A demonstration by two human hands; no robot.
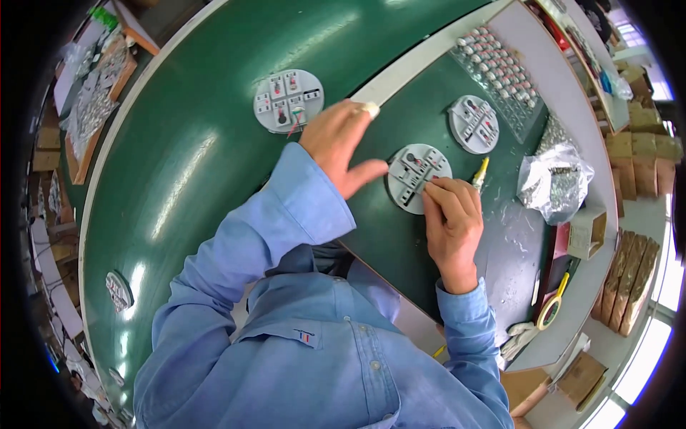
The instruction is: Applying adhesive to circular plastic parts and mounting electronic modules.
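Steadying a grey round fixture plate [416,174] on the green bench [200,143], the left hand [341,146] lies open, thumb touching its rim, while the right hand [451,214] pinches something small on it. Plate looks stiff and light; hold by the rim.

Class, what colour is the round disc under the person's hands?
Light grey disc, seen in the head view.

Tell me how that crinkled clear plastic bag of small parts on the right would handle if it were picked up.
The plastic bag looks floppy: its film is creased and slumped, so it would probably sag around the fingers. It seems packed with small metallic parts, so likely heavy for its size, and the contents may shift. The glossy film could be slippery. It lies apart from the right hand.
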